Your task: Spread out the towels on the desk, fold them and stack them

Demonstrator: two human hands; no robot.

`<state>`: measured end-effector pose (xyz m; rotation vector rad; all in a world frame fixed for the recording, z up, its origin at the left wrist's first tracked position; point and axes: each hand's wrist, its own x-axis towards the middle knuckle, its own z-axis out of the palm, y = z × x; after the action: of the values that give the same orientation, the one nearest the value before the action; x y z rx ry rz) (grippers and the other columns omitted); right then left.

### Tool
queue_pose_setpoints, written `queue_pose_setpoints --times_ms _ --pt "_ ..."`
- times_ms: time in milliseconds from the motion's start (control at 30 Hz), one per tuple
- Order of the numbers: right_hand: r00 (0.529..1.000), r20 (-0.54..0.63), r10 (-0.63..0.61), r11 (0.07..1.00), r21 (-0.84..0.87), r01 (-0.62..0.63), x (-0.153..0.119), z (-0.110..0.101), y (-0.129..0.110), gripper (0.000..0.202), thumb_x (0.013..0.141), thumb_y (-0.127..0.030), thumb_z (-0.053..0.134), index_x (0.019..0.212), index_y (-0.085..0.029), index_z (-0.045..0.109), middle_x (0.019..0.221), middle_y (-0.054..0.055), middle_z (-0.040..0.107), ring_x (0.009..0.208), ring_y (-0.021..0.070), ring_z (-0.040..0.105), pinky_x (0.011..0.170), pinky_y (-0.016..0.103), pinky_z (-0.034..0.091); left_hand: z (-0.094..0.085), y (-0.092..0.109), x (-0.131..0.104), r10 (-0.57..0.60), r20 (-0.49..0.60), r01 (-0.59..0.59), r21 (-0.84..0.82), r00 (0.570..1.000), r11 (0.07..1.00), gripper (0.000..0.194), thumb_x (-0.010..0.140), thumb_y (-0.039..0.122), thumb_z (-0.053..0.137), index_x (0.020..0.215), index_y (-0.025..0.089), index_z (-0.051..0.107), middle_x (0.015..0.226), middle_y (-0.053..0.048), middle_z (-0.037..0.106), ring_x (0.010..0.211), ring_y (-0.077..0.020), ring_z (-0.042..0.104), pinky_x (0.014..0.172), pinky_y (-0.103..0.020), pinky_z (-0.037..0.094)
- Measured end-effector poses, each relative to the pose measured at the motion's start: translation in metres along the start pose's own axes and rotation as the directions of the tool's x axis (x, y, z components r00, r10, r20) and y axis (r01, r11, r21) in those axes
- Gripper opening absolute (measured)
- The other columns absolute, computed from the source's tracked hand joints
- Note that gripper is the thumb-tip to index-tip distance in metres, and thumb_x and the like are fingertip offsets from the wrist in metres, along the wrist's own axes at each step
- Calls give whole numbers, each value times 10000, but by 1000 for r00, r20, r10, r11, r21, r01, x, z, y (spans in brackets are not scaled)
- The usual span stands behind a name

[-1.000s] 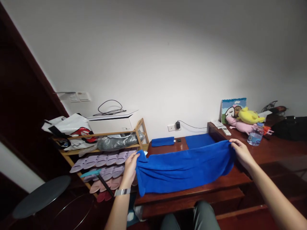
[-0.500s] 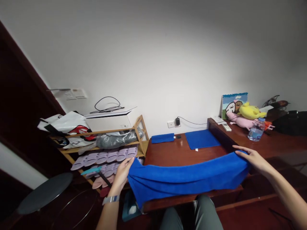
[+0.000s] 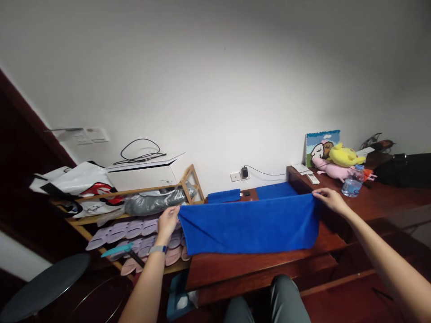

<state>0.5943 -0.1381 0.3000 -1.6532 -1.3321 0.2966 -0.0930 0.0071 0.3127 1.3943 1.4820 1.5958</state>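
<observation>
A long blue cloth is stretched between my two hands above the reddish-brown wooden table. Its top left corner is pinched by my left hand, and my right hand pinches the top right corner. The upper edge is nearly straight, and the lower part hangs down over the table. Behind it, near the wall, lie a small folded blue cloth and a flat blue cloth, both partly hidden by the held one.
Left stands a wooden rack with slippers, bags and a white box. On the right, a higher surface holds a water bottle, plush toys, a remote and a picture. A dark round stool is lower left.
Both hands have risen, pulling the cloth's sagging top edge nearly straight. The cloth now covers part of the two cloths behind it. The view has shifted slightly.
</observation>
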Motion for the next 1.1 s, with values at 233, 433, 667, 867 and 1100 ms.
queue_pose_setpoints --times_ms 233,433,667,867,1100 --pt "985 -112 -129 989 54 135 -14 2 1 653 726 -829 678 974 -240 811 1076 114 795 999 302 707 955 435 528 -15 -26 -10 1 -123 -24 -185 992 982 427 727 617 674 898 238 580 679 43 640 652 -184 685 681 -311 561" --pt "999 -27 -46 998 50 47 -91 55 87 646 653 -867 681 815 -256 814 944 122 773 953 331 718 951 481 557 -18 -118 -98 -101 -90 101 -1 991 995 485 681 725 626 702 243 580 621 20 631 598 -219 654 622 -350 557" --pt "989 -28 142 990 -18 -143 -152 129 180 487 605 -775 625 613 -303 744 806 131 769 906 432 742 900 576 579 -6 -189 -162 -163 28 143 346 986 927 407 509 635 711 684 267 709 769 -86 776 772 -375 753 758 -479 583" --pt "986 -12 167 986 -27 -167 -166 127 191 373 654 -653 593 640 -316 751 890 110 805 939 412 761 924 557 580 -18 -213 -169 -95 103 42 429 990 902 276 582 516 641 708 295 747 927 -107 789 947 -375 751 892 -478 597" --pt "980 0 199 979 -38 -199 -175 120 189 416 658 -664 589 637 -280 748 883 126 810 921 389 767 937 536 574 -24 -235 -177 -47 141 -31 506 989 862 312 679 506 582 761 279 780 971 -114 776 966 -362 749 947 -496 596"
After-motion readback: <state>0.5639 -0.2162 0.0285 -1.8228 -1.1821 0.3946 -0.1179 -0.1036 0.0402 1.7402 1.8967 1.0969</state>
